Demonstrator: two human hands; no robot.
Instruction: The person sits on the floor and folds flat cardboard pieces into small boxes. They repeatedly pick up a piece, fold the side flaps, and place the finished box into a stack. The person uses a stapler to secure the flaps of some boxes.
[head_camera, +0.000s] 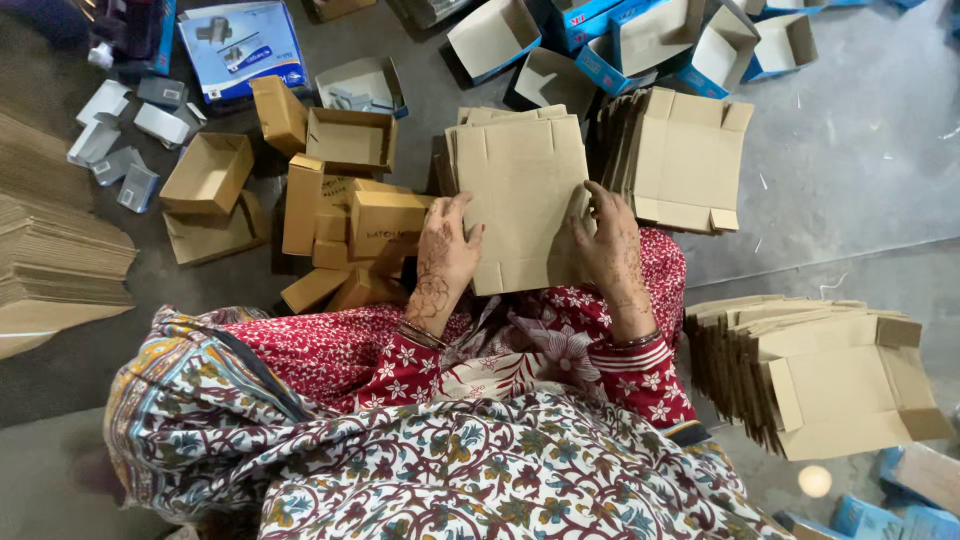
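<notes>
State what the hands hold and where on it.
A flat cardboard blank: left hand grips its lower left edge, right hand its lower right edge.

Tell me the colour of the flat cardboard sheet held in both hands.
Plain light brown; the flat cardboard sheet shows in the head view.

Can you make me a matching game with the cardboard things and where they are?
Things:
1. flat brown box blank
2. folded brown boxes
3. open blue boxes
4. stack of flat blanks

Places:
A. far side of the floor, top of the view
B. held between the left hand and right hand
C. by the person's right side
D. heaped by the person's left side

Pairs: 1-B, 2-D, 3-A, 4-C
</notes>
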